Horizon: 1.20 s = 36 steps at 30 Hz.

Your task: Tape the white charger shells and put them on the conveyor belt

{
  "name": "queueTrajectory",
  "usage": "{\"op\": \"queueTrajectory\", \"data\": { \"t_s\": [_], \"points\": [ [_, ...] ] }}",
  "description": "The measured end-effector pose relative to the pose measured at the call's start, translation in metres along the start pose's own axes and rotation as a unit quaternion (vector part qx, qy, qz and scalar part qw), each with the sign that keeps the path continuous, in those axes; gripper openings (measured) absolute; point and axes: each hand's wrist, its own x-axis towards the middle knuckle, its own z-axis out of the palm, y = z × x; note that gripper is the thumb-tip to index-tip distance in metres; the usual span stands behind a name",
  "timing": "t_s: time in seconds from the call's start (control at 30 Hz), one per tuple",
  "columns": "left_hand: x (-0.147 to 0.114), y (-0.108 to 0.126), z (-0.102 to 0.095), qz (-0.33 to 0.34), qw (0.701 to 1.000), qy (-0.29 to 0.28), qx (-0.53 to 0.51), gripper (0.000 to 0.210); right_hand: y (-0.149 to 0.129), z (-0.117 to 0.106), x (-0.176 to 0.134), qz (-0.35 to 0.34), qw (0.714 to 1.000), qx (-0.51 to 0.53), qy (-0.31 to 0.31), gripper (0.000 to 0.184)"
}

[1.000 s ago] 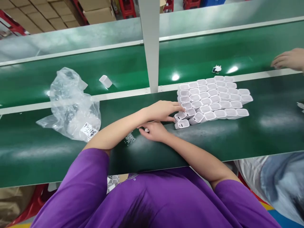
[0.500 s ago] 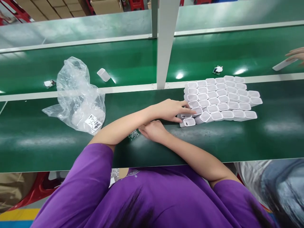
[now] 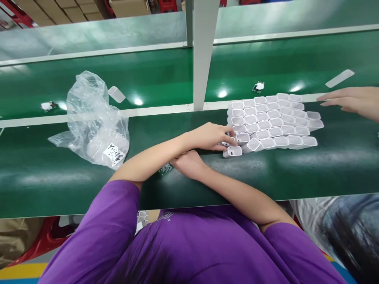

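Observation:
My left hand [image 3: 211, 136] reaches across to the left end of a block of white plastic cases [image 3: 268, 122], standing in rows with their open ends up. Its thumb and fingers close around a case at the front left corner, largely hidden by the fingers. Just in front, another case [image 3: 234, 151] shows a small dark slot inside. Beneath my left forearm, my right hand [image 3: 189, 163] is closed in a pinch beside a small pile of tiny clear pieces [image 3: 166, 168]. Whatever the pinch holds is too small to see.
A clear plastic bag [image 3: 97, 126] with a handwritten label lies at left. On the green belt behind are a loose case [image 3: 117, 94], small boards [image 3: 258, 87] and another case [image 3: 339, 78]. A co-worker's hand [image 3: 353, 100] extends from the right. A white post [image 3: 203, 55] rises mid-bench.
Things on the belt have slid left. The co-worker's hand has let go of the case at right and come nearer the bench. My left fingers have drawn back slightly; my right hand stays low.

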Motion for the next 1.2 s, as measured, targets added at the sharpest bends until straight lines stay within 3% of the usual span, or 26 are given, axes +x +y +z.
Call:
{"op": "queueTrajectory", "data": {
  "t_s": [0.2, 0.3, 0.4, 0.5, 0.63, 0.7, 0.8, 0.9, 1.0, 1.1, 1.2],
  "points": [
    [-0.015, -0.006, -0.005, -0.051, 0.999, 0.012, -0.007, 0.033, -0.003, -0.007, -0.003, 0.007, 0.999, 0.017, -0.037, 0.024],
    [-0.032, -0.013, -0.011, -0.106, 0.990, 0.070, -0.058, 0.038, -0.006, -0.011, -0.004, 0.021, 0.998, 0.003, -0.067, 0.028],
    [-0.053, -0.022, -0.014, -0.168, 0.961, 0.158, -0.156, 0.049, -0.008, -0.012, -0.003, 0.011, 0.997, -0.014, -0.077, 0.026],
    [-0.071, -0.031, -0.010, -0.231, 0.893, 0.239, -0.305, 0.052, -0.011, -0.012, -0.002, -0.015, 0.996, -0.028, -0.082, 0.025],
    [-0.084, -0.036, -0.001, -0.281, 0.757, 0.317, -0.497, 0.050, -0.015, -0.012, -0.002, -0.021, 0.996, -0.035, -0.084, 0.026],
    [-0.087, -0.036, 0.002, -0.285, 0.705, 0.340, -0.553, 0.048, -0.015, -0.012, -0.002, -0.012, 0.996, -0.032, -0.083, 0.025],
    [-0.089, -0.034, 0.003, -0.275, 0.649, 0.352, -0.615, 0.048, -0.011, -0.009, -0.002, 0.033, 0.997, 0.002, -0.069, 0.021],
    [-0.090, -0.031, 0.002, -0.263, 0.620, 0.347, -0.653, 0.053, -0.001, -0.010, -0.005, 0.079, 0.989, 0.128, -0.009, 0.018],
    [-0.091, -0.028, 0.002, -0.254, 0.602, 0.352, -0.670, 0.056, 0.015, -0.018, -0.011, 0.074, 0.941, 0.310, 0.116, 0.009],
    [-0.087, -0.020, 0.006, -0.273, 0.588, 0.375, -0.663, 0.051, 0.030, -0.033, -0.017, 0.091, 0.861, 0.423, 0.269, 0.010],
    [-0.081, -0.010, 0.014, -0.281, 0.611, 0.392, -0.628, 0.046, 0.039, -0.047, -0.020, 0.153, 0.783, 0.484, 0.361, 0.015]
  ]
}}
